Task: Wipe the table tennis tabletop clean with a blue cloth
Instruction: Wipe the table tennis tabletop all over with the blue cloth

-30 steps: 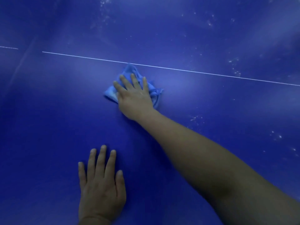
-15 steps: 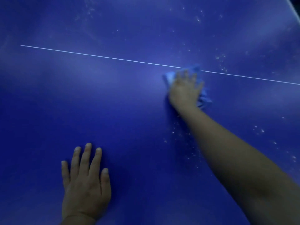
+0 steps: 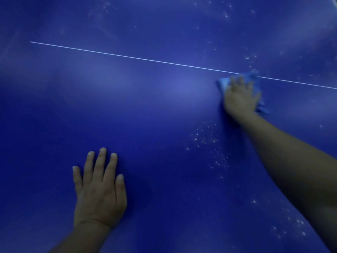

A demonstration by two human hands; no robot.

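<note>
The dark blue table tennis tabletop (image 3: 145, 106) fills the whole view, crossed by a thin white line (image 3: 127, 55). My right hand (image 3: 239, 97) presses a crumpled light blue cloth (image 3: 223, 83) flat on the top, right at the white line, at the right of the view. Most of the cloth is hidden under the palm; its edges stick out left and right. My left hand (image 3: 99, 189) lies flat on the tabletop near the bottom, fingers spread, holding nothing.
White specks of dust (image 3: 209, 141) are scattered below the right hand. More dust specks (image 3: 295, 229) lie at the bottom right and beyond the line near the top right (image 3: 226, 14). A pale table edge (image 3: 334, 0) shows in the top right corner.
My right hand has slid the cloth along the white line from the middle to the right. My left hand has stayed flat on the table.
</note>
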